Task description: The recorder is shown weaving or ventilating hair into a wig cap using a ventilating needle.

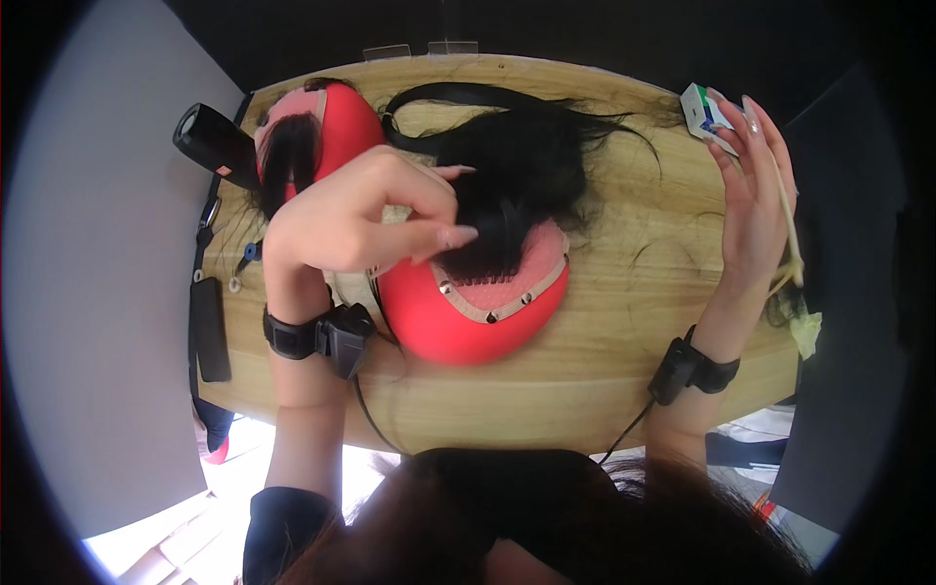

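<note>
A red wig-making head form [475, 333] rests on the wooden table, with a pink mesh wig cap [545, 256] fastened over it by pins along a beige band. Black hair [519, 153] covers the cap's upper part and spreads behind it. My left hand [373, 212] hovers over the form's left side, thumb and index fingertips close together beside the hair; whether they pinch strands cannot be told. At the table's right side my right hand [753, 168] is raised with fingers extended, beside a small white box [706, 117]; its fingers overlap the box, and contact is unclear.
A second red head form [355, 128] with dark hair stands at the back left beside a black cylindrical speaker [216, 146]. A black oblong case [210, 329] lies at the left edge. A pale branched object [793, 248] is at the right edge. Cables run from both wrist straps.
</note>
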A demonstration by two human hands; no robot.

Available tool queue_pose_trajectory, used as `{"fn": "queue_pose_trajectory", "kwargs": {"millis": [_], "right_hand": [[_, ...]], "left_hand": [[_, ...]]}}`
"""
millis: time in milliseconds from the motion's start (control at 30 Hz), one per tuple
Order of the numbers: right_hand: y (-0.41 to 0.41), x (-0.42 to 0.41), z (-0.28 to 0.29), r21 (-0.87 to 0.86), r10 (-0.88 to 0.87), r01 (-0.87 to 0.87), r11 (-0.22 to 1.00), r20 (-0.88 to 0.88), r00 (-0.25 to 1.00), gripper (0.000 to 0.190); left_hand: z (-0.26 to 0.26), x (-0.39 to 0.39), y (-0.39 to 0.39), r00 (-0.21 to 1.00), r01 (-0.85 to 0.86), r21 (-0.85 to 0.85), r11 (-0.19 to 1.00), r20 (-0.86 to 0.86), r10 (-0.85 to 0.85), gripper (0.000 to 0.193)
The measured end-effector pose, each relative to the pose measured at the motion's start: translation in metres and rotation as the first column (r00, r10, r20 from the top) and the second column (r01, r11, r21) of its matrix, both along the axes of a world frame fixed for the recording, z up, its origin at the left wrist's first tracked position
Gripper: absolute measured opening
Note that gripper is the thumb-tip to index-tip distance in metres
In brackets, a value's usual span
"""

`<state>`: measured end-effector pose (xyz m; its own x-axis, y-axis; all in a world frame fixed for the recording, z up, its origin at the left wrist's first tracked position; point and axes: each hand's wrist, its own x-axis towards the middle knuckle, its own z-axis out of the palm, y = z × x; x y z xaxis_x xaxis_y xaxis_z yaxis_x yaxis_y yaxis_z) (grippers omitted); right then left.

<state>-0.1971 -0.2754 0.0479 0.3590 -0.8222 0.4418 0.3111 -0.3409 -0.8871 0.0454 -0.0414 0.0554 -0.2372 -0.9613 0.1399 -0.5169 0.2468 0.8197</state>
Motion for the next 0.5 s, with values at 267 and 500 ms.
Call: {"fn": "queue_pose_trajectory", "kwargs": {"millis": [267,500], "right_hand": [[0.103,0.002,0.017,-0.076,0.987,-0.997,-0.015,0.159,-0.027,0.042],[0.175,-0.013,0.004,-0.213,0.836,-0.966,-0.148,0.494,-0.237,0.053]], "left_hand": [[0.013,-0.016,-0.001,0.783,-0.619,-0.186,0.763,-0.228,0.579,0.023],[0.010,-0.015,0.006,0.841,-0.541,-0.326,0.775,-0.222,0.494,0.023]]}}
